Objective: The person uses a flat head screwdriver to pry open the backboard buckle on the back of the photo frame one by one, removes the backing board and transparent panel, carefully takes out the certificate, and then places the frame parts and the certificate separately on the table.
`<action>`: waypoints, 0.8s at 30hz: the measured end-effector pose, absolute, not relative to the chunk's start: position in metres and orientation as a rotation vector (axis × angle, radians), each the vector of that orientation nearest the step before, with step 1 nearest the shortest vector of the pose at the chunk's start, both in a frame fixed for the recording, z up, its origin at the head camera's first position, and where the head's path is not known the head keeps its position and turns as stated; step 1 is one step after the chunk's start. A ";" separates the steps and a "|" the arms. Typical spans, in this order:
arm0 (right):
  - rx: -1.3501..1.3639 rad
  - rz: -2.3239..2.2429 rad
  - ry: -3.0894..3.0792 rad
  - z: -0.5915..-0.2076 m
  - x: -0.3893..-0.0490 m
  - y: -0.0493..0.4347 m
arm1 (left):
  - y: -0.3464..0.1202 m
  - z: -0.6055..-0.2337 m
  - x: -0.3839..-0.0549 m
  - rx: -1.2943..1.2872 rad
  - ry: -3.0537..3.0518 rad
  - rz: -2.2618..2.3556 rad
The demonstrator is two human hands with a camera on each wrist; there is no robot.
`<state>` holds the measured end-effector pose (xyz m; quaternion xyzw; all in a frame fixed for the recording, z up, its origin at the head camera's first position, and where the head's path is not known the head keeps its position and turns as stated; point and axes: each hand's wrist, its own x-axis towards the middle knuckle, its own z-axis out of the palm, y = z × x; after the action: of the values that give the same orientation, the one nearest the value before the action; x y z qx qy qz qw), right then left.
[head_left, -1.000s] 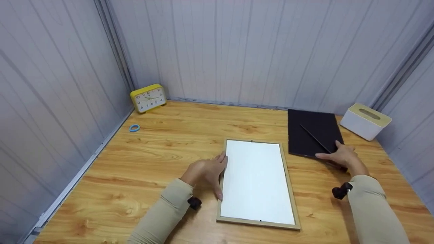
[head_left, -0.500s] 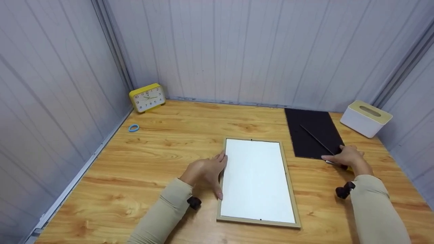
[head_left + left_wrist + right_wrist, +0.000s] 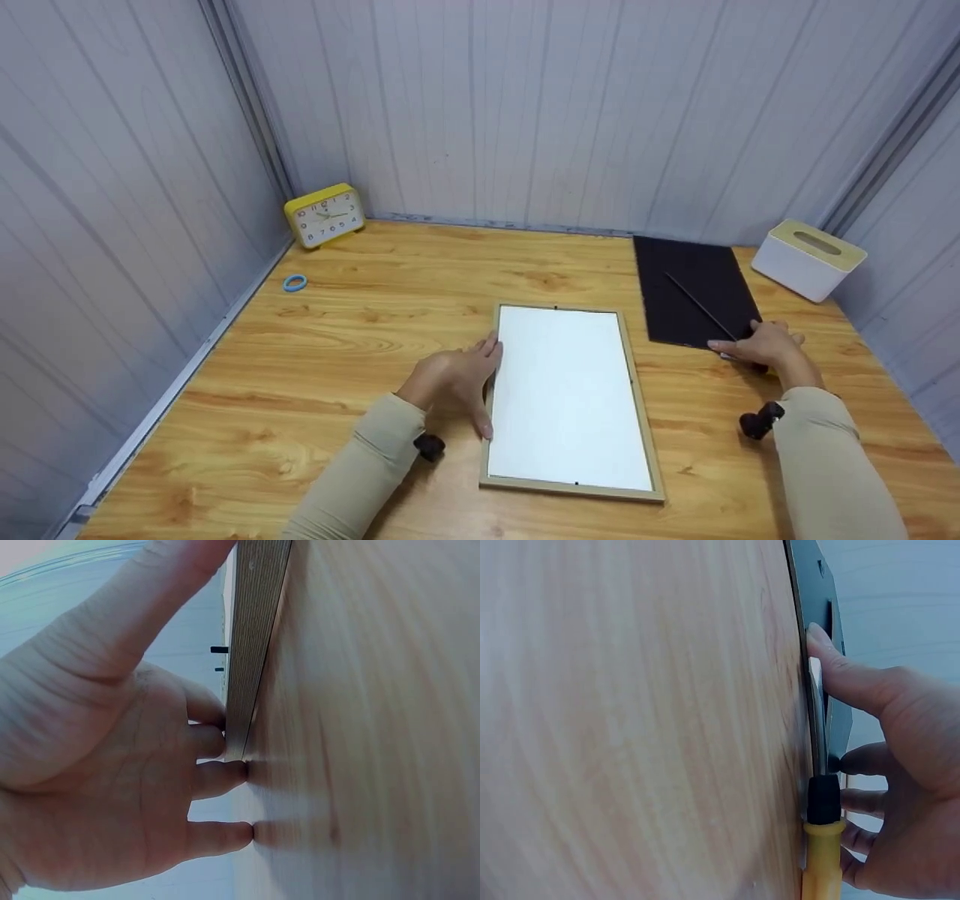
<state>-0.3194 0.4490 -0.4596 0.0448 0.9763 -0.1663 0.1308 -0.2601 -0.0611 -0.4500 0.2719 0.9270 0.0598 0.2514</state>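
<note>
Bracing our left hand (image 3: 466,375), fingers outstretched, against the picture frame (image 3: 574,491), lower centre, we have our right hand (image 3: 766,347) at the black backing board (image 3: 671,315), right of centre; whether it pinches, we cannot tell. Handling that board seems the step; lifting it would call for dodging the screwdriver (image 3: 823,859) alongside. A tissue box (image 3: 796,266) sits far right.

On the table (image 3: 360,330) we see a frame (image 3: 574,490); behind it, rightward, a board (image 3: 705,289); right of that, a tissue box (image 3: 802,268); leftward, a clock (image 3: 325,217) behind a ring (image 3: 294,289).
</note>
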 end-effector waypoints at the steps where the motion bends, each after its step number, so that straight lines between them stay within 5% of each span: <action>1: 0.133 -0.497 2.840 -0.459 -0.319 0.450 | -0.061 -0.450 -0.260 0.744 2.524 0.165; 24: 0.116 -0.778 2.954 -0.439 -0.296 0.430 | -0.061 -0.450 -0.261 0.769 2.520 0.185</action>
<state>-0.2963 0.4299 -0.4389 0.0378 0.9655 -0.2542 0.0426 -0.2606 -0.0611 -0.4503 0.2822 0.9243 0.0679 0.2477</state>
